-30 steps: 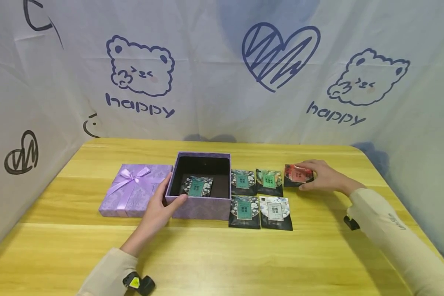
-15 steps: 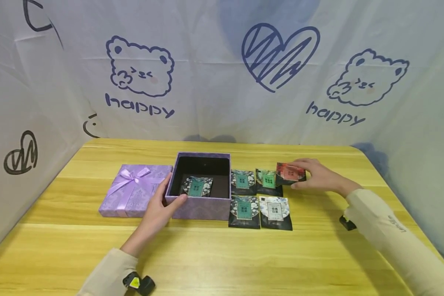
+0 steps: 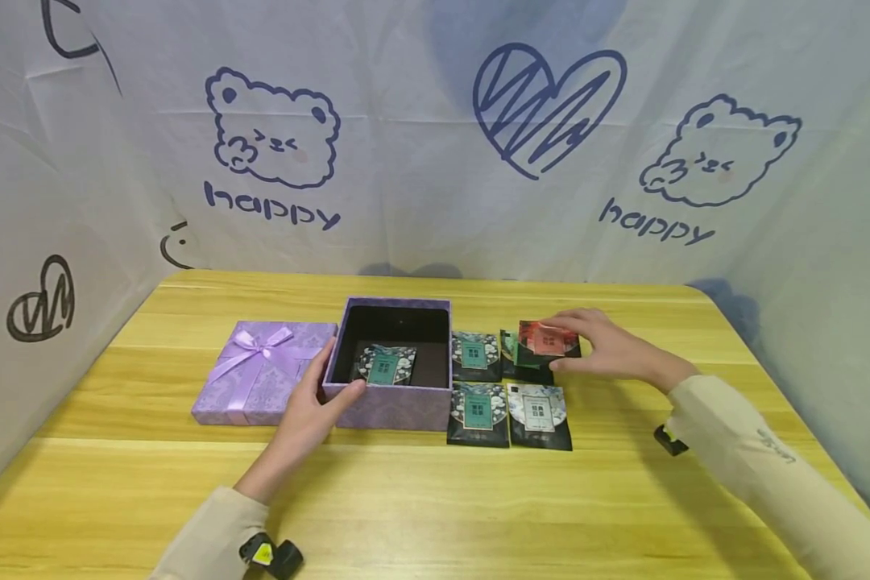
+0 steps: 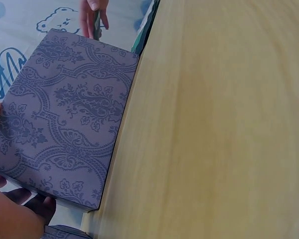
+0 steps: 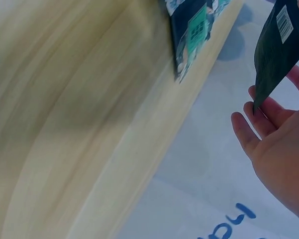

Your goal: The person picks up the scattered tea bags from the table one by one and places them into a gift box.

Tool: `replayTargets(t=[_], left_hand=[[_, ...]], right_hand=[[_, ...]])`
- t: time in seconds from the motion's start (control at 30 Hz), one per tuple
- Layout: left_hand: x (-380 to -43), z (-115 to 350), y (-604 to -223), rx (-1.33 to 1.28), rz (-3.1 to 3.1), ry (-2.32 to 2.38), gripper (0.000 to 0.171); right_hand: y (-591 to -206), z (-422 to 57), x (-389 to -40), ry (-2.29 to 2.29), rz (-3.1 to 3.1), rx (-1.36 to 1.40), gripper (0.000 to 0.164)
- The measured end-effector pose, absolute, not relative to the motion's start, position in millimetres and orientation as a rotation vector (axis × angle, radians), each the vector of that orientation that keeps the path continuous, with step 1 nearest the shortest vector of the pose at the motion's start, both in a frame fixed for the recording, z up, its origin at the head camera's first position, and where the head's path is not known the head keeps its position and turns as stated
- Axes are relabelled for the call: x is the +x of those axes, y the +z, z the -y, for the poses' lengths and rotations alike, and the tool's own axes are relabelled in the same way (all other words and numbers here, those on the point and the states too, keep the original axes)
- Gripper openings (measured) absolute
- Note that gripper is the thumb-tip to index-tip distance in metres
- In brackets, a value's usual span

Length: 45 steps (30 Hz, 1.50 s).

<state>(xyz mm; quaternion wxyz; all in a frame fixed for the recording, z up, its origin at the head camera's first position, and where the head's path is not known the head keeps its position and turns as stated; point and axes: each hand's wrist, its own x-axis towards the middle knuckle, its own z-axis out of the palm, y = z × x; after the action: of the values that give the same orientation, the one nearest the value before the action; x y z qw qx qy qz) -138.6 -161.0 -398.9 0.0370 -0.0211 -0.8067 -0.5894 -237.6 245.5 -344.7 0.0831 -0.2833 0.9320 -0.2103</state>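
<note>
My left hand (image 3: 315, 407) holds the open purple gift box (image 3: 399, 408) at its front left corner, thumb on the front and fingers along the side. Inside lies one green-labelled tea packet (image 3: 387, 366). My right hand (image 3: 609, 348) pinches a red-labelled tea packet (image 3: 548, 341) by its right edge, and it hangs over a green tea packet (image 3: 507, 346), partly covering it. In the right wrist view, the dark back of the held packet (image 5: 278, 55) shows a barcode, off the table. The left wrist view shows the box's patterned wall (image 4: 69, 119) close up.
Right of the box lie two more teal-labelled packets, a rear one (image 3: 475, 354) and a front one (image 3: 478, 415), with a white-labelled packet (image 3: 538, 415) alongside. The purple lid (image 3: 261, 379) with its ribbon bow sits left of the box. A drawn-on white cloth (image 3: 406, 201) stands behind the table.
My right hand has lifted the red packet and carried it left, from beside the green packet to over it. My left hand and the box have stayed in place.
</note>
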Motion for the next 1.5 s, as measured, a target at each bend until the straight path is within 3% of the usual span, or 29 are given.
replayTargets(t=[0.9, 1.5], left_hand=[[-136, 161, -395, -0.061, 2.49, -1.796, 0.079], [-138, 160, -397, -0.051, 2.511, -1.791, 0.081]], right_hand=[[-309, -204, -218, -0.724, -2.667, -0.96, 0.066], [-281, -168, -227, -0.714, -2.602, -1.036, 0.065]])
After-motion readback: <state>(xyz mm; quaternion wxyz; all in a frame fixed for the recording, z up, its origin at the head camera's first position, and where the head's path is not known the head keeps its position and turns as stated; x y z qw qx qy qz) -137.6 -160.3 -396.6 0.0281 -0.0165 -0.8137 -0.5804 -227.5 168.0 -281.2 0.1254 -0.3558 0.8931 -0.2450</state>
